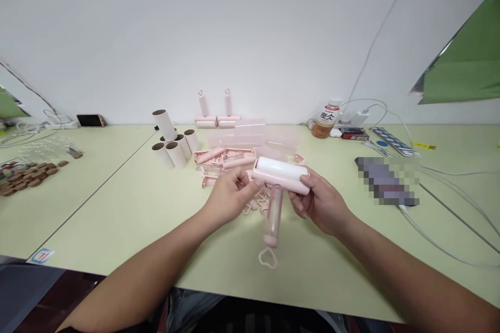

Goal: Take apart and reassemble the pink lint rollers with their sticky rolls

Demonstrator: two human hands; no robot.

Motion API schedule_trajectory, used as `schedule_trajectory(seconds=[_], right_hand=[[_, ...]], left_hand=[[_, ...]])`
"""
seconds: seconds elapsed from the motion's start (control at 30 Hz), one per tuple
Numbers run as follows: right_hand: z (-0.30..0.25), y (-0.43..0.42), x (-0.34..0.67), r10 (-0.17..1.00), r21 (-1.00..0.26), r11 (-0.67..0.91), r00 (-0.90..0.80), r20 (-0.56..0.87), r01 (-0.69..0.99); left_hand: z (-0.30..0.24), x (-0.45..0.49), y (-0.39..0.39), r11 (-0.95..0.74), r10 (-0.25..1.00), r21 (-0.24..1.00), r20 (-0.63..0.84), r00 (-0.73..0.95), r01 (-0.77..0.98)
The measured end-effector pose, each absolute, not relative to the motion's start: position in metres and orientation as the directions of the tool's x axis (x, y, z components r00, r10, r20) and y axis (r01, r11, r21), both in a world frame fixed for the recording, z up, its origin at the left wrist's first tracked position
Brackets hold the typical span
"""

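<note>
Between my hands is a pink lint roller (281,181) with a white roll (282,167) in its head. Its clear pink handle (275,216) points down toward me and ends in a heart-shaped loop (268,258). My left hand (230,195) pinches the left end of the head with thumb and fingers. The right end is gripped by my right hand (322,200), thumb on the front and fingers curled below. Behind and under the roller lie pink plastic parts (238,158), and small heart loops (262,202) are partly hidden by my left hand.
White cardboard-cored rolls (176,154) stand left of the parts, one stacked on top. Two assembled lint rollers (205,120) lean at the wall. Rightward are a drink bottle (327,119), a blurred phone (386,181) and cables. Brown discs (29,179) lie far left.
</note>
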State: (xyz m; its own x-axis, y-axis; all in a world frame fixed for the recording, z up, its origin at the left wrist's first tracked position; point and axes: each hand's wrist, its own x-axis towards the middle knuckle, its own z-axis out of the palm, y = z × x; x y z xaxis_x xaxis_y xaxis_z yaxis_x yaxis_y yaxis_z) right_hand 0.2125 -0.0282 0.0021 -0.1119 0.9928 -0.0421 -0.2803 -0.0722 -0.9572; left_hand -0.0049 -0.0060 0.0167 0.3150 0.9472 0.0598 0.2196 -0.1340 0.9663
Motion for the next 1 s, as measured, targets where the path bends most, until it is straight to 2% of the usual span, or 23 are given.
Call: schedule_trajectory(seconds=[0.07, 0.2, 0.3, 0.5, 0.67, 0.87, 1.0], right_hand=[[0.001, -0.028, 0.213, 0.988, -0.951, -0.104, -0.137, -0.066, -0.292], [-0.005, -0.028, 0.213, 0.965, -0.932, -0.194, -0.23, -0.126, -0.305], [-0.009, -0.029, 0.21, 0.95, -0.916, -0.262, -0.251, -0.189, -0.302], [-0.011, -0.029, 0.205, 0.97, -0.962, -0.181, -0.197, -0.141, -0.204], [-0.012, -0.027, 0.204, 0.973, -0.949, -0.189, -0.176, -0.147, -0.251], [-0.013, -0.027, 0.199, 0.983, -0.957, -0.164, -0.123, -0.138, -0.24], [-0.012, -0.025, 0.204, 0.976, -0.97, -0.169, -0.166, -0.14, -0.177]], left_hand=[[0.015, -0.007, 0.0, -0.101, 0.965, 0.983, 0.06, 0.253, 0.151], [0.012, -0.008, 0.005, 0.002, 0.902, 0.999, 0.021, 0.431, -0.053], [0.008, -0.005, 0.005, 0.059, 0.875, 0.989, 0.014, 0.484, -0.134], [0.005, -0.004, 0.008, 0.022, 0.896, 0.996, 0.018, 0.444, -0.086], [0.01, -0.001, 0.004, 0.004, 0.905, 1.0, -0.007, 0.426, 0.007], [0.011, 0.001, 0.002, -0.047, 0.947, 0.99, 0.003, 0.32, 0.13], [0.008, -0.002, 0.006, 0.02, 0.922, 0.991, -0.069, 0.381, 0.132]])
